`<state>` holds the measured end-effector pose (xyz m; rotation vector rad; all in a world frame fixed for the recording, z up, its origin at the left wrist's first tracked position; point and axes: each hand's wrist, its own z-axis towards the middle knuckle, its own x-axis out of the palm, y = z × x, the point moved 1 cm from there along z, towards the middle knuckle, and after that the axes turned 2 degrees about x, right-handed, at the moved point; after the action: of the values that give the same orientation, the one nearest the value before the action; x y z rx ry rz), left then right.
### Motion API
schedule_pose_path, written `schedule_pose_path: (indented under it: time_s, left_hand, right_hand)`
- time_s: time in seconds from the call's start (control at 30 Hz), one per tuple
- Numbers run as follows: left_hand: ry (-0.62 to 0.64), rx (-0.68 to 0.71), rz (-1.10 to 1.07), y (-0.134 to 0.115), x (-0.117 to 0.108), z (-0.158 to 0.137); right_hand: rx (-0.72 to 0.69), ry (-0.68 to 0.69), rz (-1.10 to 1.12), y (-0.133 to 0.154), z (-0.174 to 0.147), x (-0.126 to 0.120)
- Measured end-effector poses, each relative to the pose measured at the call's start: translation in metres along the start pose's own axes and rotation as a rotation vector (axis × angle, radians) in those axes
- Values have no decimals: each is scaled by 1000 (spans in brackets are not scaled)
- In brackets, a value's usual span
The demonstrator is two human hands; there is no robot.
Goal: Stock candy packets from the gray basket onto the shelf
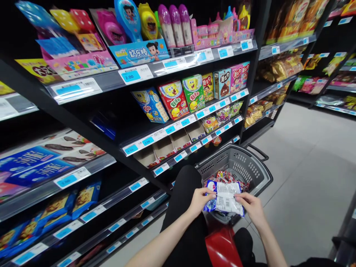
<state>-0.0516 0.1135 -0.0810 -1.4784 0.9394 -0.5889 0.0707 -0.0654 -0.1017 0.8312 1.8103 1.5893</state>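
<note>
A blue and silver snack packet (226, 198) lies sideways between my hands, its printed back with a barcode turned up. My left hand (200, 201) pinches its left edge, thumb on top. At the right edge, my right hand (250, 206) grips it between thumb and fingers. Just below the packet stands a grey shopping basket (257, 172) with slotted sides and a dark handle. Several small red wrapped packets (226, 176) lie inside it, partly covered by the blue packet.
Shelves on the left hold cartoon snack boxes (172, 99), open cardboard trays (164, 148) and candy toys (129, 20). Price tags (136, 74) line the shelf edges. Gold packets (286, 68) fill the farther shelf. Grey floor tiles (314, 159) stretch to the right. Something red (223, 247) is between my legs.
</note>
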Motion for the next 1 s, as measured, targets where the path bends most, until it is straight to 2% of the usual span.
schedule_pose_path:
  time_s: [0.1,0.27,0.33,0.5,0.63,0.73,0.83,0.9,1.0]
  left_hand:
    - [-49,18,51,-1,-2,4]
    - [-88,-11,45,2,-8,11]
    - [-73,-40,-38,1,-9,12]
    - [48,-157,-380,-1,-5,9]
    - [104,-248,-544,2,-5,9]
    - [204,-325,-639,3,-7,9]
    - [338,-307,-742,-2,-10,6]
    - [423,-292,-761,-5,-11,4]
    - [492,-297,-738,-9,-11,2]
  right_hand:
    - [-64,-36,-146,-2,1,11]
    - [-37,-164,-311,-6,0,26]
    - [-17,-156,-254,-7,1,27]
    - [-10,-52,56,-5,4,22]
    - [107,13,277,6,0,16]
    - [193,89,516,15,-4,8]
    - [212,160,610,17,-6,2]
    - [219,110,558,13,-5,0]
    - [229,-56,426,4,1,1]
